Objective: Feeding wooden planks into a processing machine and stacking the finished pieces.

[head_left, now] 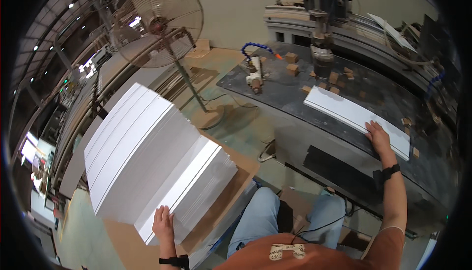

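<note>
Along the near edge of the dark machine table (282,89) lies a long white grooved board (355,117). Your right hand (378,138) rests on its top; whether the fingers grip it, one cannot tell. Left of the table, white boards stand stacked in a taller tier (132,142) and a lower tier (184,184). Your left hand (163,225) touches the lower tier's near end, its grip unclear. Small brown blocks (292,70) sit on the table behind the board, near an upright cylindrical tool head (322,48).
</note>
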`<state>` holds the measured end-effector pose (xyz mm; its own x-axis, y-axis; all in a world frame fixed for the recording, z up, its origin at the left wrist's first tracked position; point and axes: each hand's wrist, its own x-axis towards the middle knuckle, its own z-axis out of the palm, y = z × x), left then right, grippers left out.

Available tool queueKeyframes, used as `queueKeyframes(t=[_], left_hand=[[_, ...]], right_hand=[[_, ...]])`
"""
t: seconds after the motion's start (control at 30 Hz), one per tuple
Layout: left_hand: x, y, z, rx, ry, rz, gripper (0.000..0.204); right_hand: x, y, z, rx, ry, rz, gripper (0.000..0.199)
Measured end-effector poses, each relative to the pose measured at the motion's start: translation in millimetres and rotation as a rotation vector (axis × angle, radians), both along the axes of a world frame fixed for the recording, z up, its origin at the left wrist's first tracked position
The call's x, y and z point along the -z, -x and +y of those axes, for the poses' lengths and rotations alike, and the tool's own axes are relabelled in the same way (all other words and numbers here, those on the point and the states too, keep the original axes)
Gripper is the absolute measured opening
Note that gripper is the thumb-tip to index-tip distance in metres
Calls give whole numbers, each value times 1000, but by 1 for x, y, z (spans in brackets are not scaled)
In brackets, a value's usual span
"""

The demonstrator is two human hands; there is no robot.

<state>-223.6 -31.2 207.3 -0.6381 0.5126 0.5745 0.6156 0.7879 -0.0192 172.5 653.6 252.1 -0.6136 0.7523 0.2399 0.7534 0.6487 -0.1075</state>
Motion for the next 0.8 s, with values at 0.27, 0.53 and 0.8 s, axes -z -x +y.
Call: queueKeyframes(t=[0.27,0.53,0.8], left_hand=[[-27,1,167,265,-122,-94,46],[-70,-108,535,1241,108,-143,52],[-29,-176,619,1322,269,-204,95]], right_hand=[[33,23,29,-41,-172,-15,52],[16,-3,0,122,-165,61,47],[18,-27,-5,168,-93,78,49]])
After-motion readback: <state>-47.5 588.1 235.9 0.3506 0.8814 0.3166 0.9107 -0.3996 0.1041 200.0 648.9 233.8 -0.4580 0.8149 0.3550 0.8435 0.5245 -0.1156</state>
